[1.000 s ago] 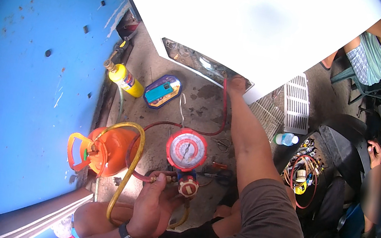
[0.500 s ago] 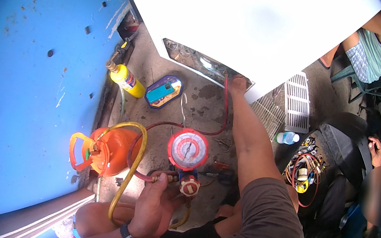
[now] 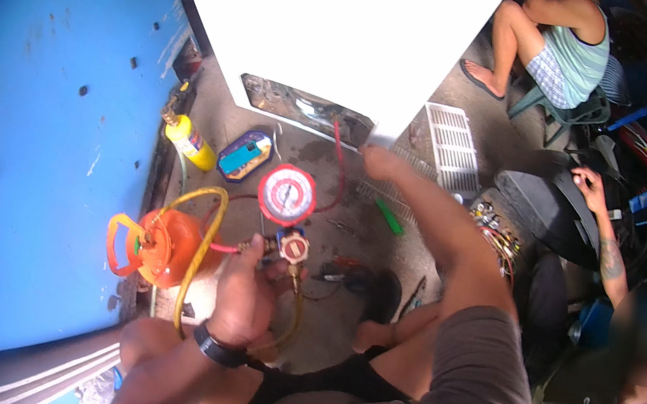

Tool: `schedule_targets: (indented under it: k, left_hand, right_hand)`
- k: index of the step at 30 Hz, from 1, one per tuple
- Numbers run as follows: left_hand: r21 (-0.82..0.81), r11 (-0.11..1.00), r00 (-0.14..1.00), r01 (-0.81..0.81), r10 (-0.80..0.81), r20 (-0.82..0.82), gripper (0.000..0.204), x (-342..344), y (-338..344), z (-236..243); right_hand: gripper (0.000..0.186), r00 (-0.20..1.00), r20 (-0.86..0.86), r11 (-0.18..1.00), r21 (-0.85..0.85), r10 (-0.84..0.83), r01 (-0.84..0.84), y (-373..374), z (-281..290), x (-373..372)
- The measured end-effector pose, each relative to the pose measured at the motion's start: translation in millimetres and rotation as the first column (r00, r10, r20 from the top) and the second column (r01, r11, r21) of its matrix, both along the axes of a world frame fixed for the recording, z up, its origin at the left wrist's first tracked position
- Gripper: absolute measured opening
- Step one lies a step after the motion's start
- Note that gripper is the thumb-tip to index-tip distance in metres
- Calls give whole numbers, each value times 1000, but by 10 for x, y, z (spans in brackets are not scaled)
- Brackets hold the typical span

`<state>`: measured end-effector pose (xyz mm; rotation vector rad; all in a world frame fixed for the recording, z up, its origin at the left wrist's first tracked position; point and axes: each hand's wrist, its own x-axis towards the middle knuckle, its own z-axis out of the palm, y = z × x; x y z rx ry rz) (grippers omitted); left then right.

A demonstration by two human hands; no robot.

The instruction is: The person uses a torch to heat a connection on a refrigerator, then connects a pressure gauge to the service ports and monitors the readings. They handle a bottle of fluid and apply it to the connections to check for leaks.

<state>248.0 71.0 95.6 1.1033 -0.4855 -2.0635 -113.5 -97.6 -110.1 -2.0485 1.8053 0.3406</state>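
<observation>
Step in hand, as I read it: gauge [image 3: 289, 194] held up, hoses on, other hand at the cabinet. Left hand [image 3: 245, 295] has its fingers closed on the fitting left of the valve knob [image 3: 294, 246]; gauge dial sits just beyond the fingertips, face up. Right hand [image 3: 380, 163] is stretched far, fingers by the lower right corner of the white cabinet [image 3: 324, 27]; blurred, can't tell how open or whether they grip anything. Red hose [image 3: 343, 159] goes into the cabinet's opening [image 3: 280, 101], left of that hand and apart from it. Yellow hose [image 3: 195, 266] loops from the orange tank [image 3: 174, 251] on the left; its middle is hidden behind the left hand. My call: next move needs the gauge steady, dial readable, no tug on the red hose.
</observation>
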Motion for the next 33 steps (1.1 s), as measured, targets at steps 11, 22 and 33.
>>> schedule_targets:
  k: [11, 22, 33]
  left_hand:
    - [-82, 993, 992, 84, -91, -83, 42, 44, 115, 117]
    - [-39, 999, 995, 35, -31, 99, 43, 15, 91, 29]
    - [94, 993, 978, -78, 58, 199, 40, -85, -121, -137]
  right_hand:
    - [60, 687, 269, 723, 428, -675, 543, 2531, 208, -1117]
    - [110, -247, 462, -88, 338, -852, 937, 2073, -1073, -695]
    - [48, 36, 892, -20, -50, -450, 999, 1603, -1569, -1036]
